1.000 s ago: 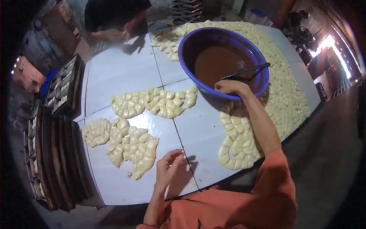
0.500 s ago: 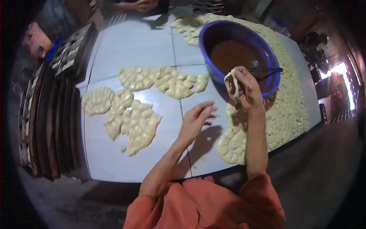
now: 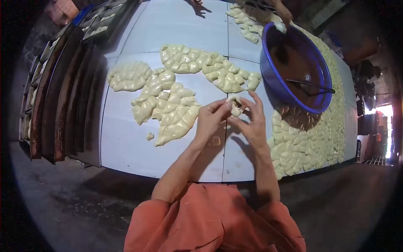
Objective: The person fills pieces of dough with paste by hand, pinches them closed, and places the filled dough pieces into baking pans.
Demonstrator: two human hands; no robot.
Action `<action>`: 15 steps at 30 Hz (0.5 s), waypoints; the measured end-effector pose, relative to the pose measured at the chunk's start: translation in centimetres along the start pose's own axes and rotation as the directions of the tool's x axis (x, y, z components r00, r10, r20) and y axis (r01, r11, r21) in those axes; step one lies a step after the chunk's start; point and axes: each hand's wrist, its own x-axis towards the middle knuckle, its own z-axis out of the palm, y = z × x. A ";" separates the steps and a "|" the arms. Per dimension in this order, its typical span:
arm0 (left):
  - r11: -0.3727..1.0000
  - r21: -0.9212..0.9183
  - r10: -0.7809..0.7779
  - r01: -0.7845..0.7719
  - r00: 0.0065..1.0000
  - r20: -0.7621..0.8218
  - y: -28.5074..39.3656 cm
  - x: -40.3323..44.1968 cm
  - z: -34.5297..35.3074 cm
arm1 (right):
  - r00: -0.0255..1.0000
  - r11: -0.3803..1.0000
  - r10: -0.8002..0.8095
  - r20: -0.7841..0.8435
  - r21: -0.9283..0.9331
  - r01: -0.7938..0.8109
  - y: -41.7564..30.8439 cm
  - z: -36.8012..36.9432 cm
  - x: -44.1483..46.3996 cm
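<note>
A small piece of pale dough (image 3: 235, 110) is pinched between my two hands above the white tabletop. My left hand (image 3: 210, 119) grips its left side with thumb and forefinger. On the other side, my right hand (image 3: 253, 122) holds it with bent fingers. Dark filling shows faintly in the dough's fold. To the right stands a blue bowl (image 3: 270, 63) of brown filling, with a dark stick-like utensil (image 3: 312, 86) resting across it. Beyond my hands lie joined clusters of pale dough pieces (image 3: 176, 111).
A broad spread of dough pieces (image 3: 308, 147) covers the table's right side. Dark trays (image 3: 50, 101) stand stacked on edge at the left, near a tray of dough (image 3: 105, 23). Another person's hand (image 3: 282, 11) holds a white lump at the bowl's far rim.
My right hand has moved left from the bowl with the filled dough, and my left hand has closed onto it. The view has shifted. Another person's hand now reaches the bowl.
</note>
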 end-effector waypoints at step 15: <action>0.984 0.174 -0.051 0.038 0.996 0.071 4.0 0.7 -3.1 | 0.924 0.824 0.323 0.207 0.418 -0.382 -2.9 2.2 0.3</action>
